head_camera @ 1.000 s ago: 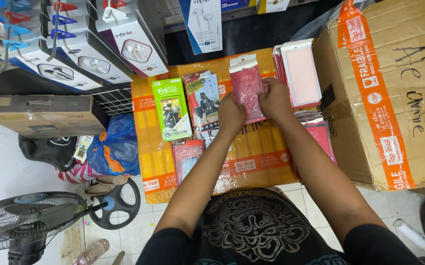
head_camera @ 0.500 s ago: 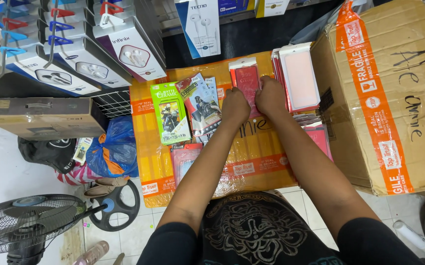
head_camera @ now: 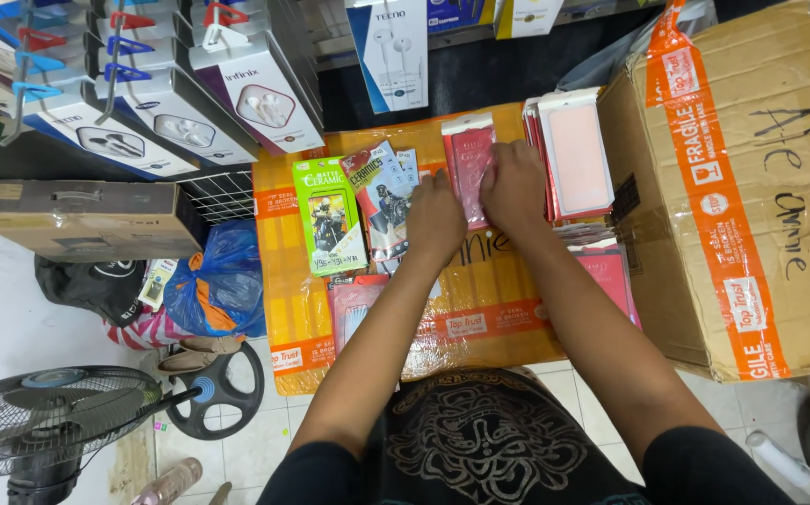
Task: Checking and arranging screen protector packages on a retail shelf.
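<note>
Red packet (head_camera: 469,161): flat on the orange-wrapped box (head_camera: 283,271), beside the stack of pink packets (head_camera: 578,154). Left hand (head_camera: 436,217) and right hand (head_camera: 514,187) press it, fingers together. Green packet (head_camera: 328,215) lies well left.

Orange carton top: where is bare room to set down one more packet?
Bare: the near strip of the orange carton, between the forearms and toward its front edge. Crowded: the far edge, from green packet past both hands on the red packet to the pink stack.
</note>
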